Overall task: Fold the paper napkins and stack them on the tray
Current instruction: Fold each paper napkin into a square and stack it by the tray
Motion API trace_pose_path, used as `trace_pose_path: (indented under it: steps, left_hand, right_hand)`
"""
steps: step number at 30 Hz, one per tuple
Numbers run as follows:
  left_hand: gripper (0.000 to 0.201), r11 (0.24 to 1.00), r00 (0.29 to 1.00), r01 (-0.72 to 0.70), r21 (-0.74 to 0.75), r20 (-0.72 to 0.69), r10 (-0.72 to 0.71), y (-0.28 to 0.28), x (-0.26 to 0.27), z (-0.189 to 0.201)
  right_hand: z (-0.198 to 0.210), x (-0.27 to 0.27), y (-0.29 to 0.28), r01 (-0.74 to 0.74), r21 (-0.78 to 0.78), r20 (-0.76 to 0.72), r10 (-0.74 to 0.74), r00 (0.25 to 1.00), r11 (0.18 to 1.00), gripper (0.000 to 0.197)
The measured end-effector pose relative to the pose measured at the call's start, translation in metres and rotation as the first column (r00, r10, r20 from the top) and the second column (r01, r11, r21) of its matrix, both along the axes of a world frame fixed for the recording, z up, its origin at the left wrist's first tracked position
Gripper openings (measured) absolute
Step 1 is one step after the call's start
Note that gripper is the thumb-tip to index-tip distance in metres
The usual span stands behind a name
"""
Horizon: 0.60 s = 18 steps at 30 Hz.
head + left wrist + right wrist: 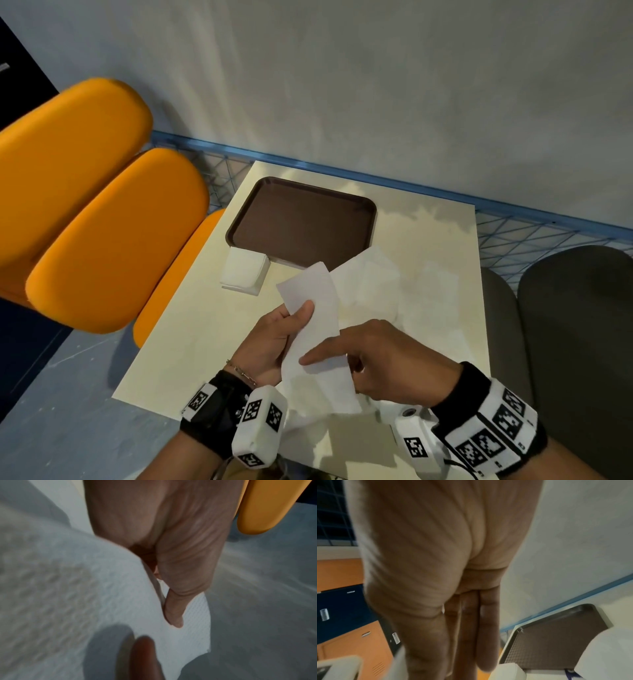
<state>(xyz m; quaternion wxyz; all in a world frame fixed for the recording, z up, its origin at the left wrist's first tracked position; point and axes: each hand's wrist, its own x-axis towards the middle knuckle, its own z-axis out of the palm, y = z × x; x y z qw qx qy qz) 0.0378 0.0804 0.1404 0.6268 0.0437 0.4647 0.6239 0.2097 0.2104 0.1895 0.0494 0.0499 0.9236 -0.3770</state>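
- Orange padded chairs (pixel 85 219) stand at nine o'clock of the cream table (pixel 191 329), close against its left edge.
- White folded napkins in a stack (pixel 244 275) lie on the table at ten o'clock of the hands, touching the near left corner of the tray.
- Brown tray (pixel 301 219), at twelve o'clock of the hands, sits on the table's far half with nothing on its bare surface.
- Left hand (pixel 270 342) holds the napkin strip (pixel 317 329) off the table, thumb pressed on top and fingers curled beneath; the left wrist view shows the thumb (pixel 173 609) lying on the embossed paper.
- The strip, a long folded band, runs from eleven o'clock down to five o'clock between both hands.
- Right hand (pixel 387 359) pinches the strip's lower part, forefinger stretched across its top face and the other fingers curled under.
- An opened napkin (pixel 373 284) lies flat on the table at one o'clock of the hands, its far corner overlapping the tray's near edge.
- Grey chairs (pixel 579 329) sit at three o'clock.
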Motion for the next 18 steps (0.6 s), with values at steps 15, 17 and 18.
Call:
trace_pose_path:
  steps: [15,17,18]
  left_hand:
    - [0.043,0.995,0.93,-0.098,0.015,-0.355,0.097,-0.005,-0.007,-0.003]
    - [0.033,0.998,0.86,-0.06,-0.012,-0.508,0.046,-0.005,-0.008,-0.001]
    - [0.026,0.999,0.818,-0.039,-0.022,-0.575,0.019,-0.005,-0.008,0.001]
  right_hand:
    - [-0.012,0.006,0.028,0.376,-0.234,0.113,-0.359,0.926,0.897,0.055]
    - [-0.012,0.006,0.034,0.407,-0.177,0.154,-0.383,0.911,0.896,0.056]
    - [-0.014,0.006,0.037,0.425,-0.152,0.161,-0.402,0.901,0.892,0.056]
